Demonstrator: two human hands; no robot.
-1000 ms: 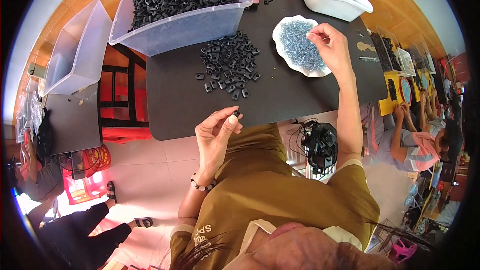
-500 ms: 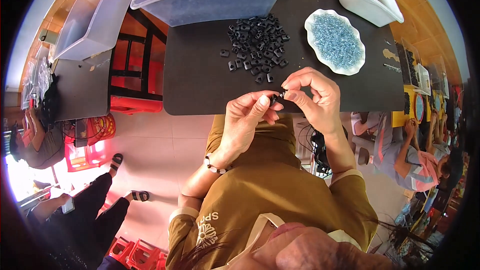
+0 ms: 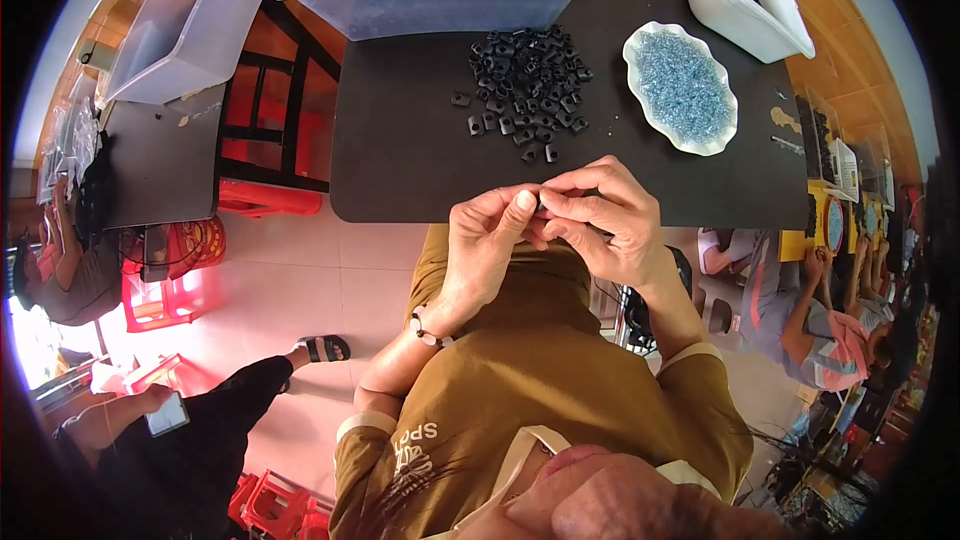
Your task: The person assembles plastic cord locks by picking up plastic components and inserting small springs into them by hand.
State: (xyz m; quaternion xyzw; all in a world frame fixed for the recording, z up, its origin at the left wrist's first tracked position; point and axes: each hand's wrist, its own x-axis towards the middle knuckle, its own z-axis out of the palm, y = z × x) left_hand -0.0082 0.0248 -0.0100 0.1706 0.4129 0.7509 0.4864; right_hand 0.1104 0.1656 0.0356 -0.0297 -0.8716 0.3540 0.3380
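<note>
My left hand (image 3: 488,242) is closed, its thumb and forefinger pinching a small black plastic cord lock (image 3: 541,202). From the other side my right hand (image 3: 610,218) closes its thumb and fingertips on the same piece. The fingers cover most of it, so how its parts sit together is hidden. Beyond my hands, loose black plastic cord-lock pieces (image 3: 528,85) with holes lie heaped on the dark table (image 3: 400,160). Right of the heap is a white scalloped dish (image 3: 633,90), filled with tiny shiny bluish pieces that look like springs.
A clear plastic bin (image 3: 440,2) of black pieces stands at the table's far edge. A white tub (image 3: 750,25) is at the far right. Another clear bin (image 3: 185,40) is on the left table. People sit at right; a person with a phone (image 3: 168,414) is at lower left.
My right hand has moved in against my left, and its fingers now close over the piece. The small shiny bit between them is no longer visible. The person at lower left has shifted a foot inward.
</note>
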